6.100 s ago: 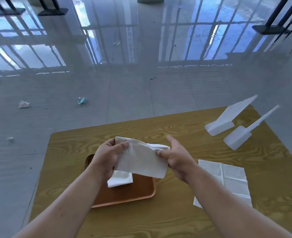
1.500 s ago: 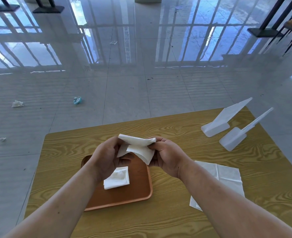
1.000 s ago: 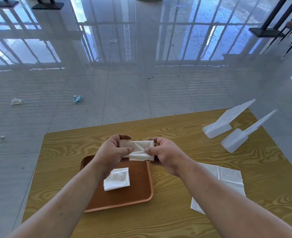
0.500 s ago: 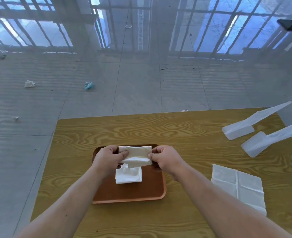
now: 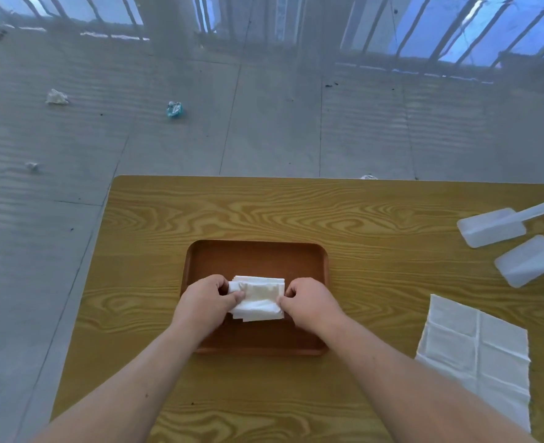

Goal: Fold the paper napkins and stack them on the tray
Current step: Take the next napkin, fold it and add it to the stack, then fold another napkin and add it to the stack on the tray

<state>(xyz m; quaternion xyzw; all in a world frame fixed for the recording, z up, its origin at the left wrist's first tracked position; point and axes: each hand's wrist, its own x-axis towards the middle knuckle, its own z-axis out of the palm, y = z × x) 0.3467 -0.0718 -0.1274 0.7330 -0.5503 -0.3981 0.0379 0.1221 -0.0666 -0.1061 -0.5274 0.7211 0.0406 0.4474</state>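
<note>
Left hand (image 5: 205,303) over the tray (image 5: 257,254), fingers curled, pinching the folded napkin (image 5: 257,297) by its left end. Napkin's down at the tray's centre. Right hand (image 5: 309,303), fingers curled, pinches the right end. Well right of the tray, an unfolded napkin (image 5: 475,356) lies flat.
</note>
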